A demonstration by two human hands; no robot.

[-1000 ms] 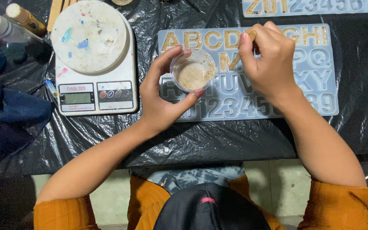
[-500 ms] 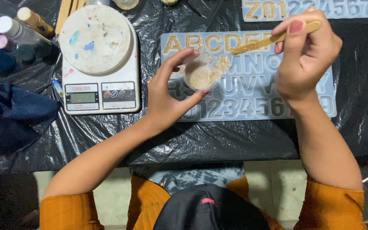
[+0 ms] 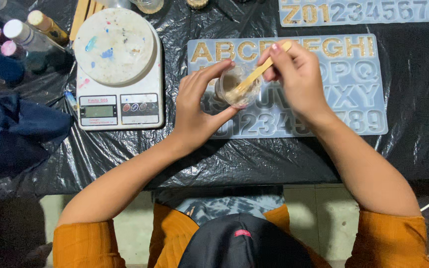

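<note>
Holding entry one, the left hand [image 3: 194,106] has thumb and fingers curled around a small clear plastic cup of pale beige mixture [image 3: 237,85], gripping it above the translucent blue silicone letter-and-number mould [image 3: 358,84]. I log the cup over the mould's middle rows, roughly where it sat half a second ago.

Entry two: the right hand [image 3: 299,79], fingers pinched on a flat wooden stirring stick [image 3: 256,74]. Change noted: half a second ago that hand was raised to the upper right with the stick clear of the cup; now it has come back down and the stick's lower end dips into the mixture, its upper end pointing up and right past the fingers.

Entry three: a white digital kitchen scale with a paint-spattered round platter [image 3: 117,69], left of the mould, on the crinkled black plastic sheet [image 3: 254,159] covering the table.

Entry four: a second pale blue mould of numerals [image 3: 368,11] at the top edge.

Entry five: small capped pigment bottles [image 3: 23,32] at upper left, near a dark blue cloth [image 3: 11,134].

I see orange sleeves [image 3: 88,243] at both of my operator's arms.
</note>
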